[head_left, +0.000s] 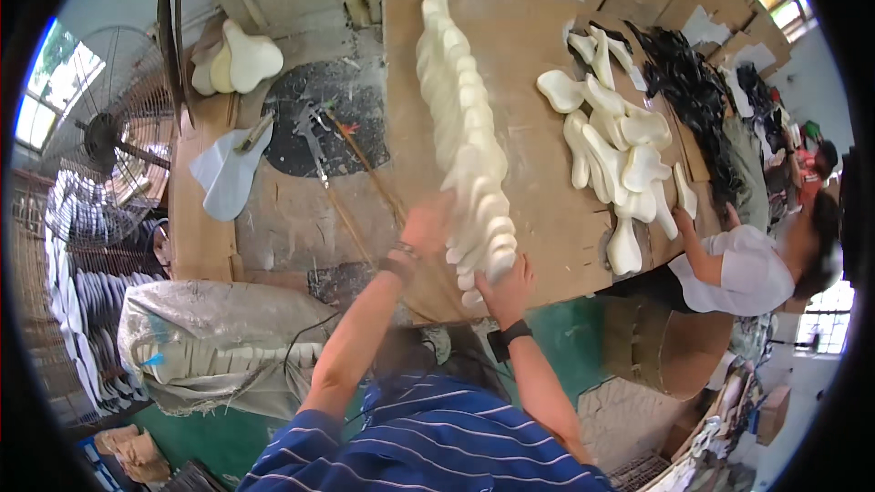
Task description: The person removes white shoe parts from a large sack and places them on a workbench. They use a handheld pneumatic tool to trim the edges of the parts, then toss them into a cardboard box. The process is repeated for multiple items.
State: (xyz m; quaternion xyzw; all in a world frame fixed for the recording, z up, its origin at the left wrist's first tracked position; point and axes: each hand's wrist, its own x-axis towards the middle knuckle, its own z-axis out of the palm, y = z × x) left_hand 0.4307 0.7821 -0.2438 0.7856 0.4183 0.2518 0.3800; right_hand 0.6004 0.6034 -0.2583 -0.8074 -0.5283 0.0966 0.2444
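Observation:
A long row of cream foam saddle pads (474,118) runs from the far edge of the cardboard-covered table toward me, the pads overlapping closely. At the near end, my right hand (510,293) grips the last pads, thumb and fingers spread around them. My left hand (428,223) is against the row's left side, a little farther up; motion smears its fingers, so their hold cannot be made out. To the right lies a loose heap of similar cream saddle pads (627,141).
Left on the table are metal tools (314,137), a white saddle-shaped sheet (232,169) and a few pads (248,59). Black plastic (688,91) lies far right, near a seated co-worker (738,264). A fan (105,137) and a plastic-covered bundle (219,346) stand left.

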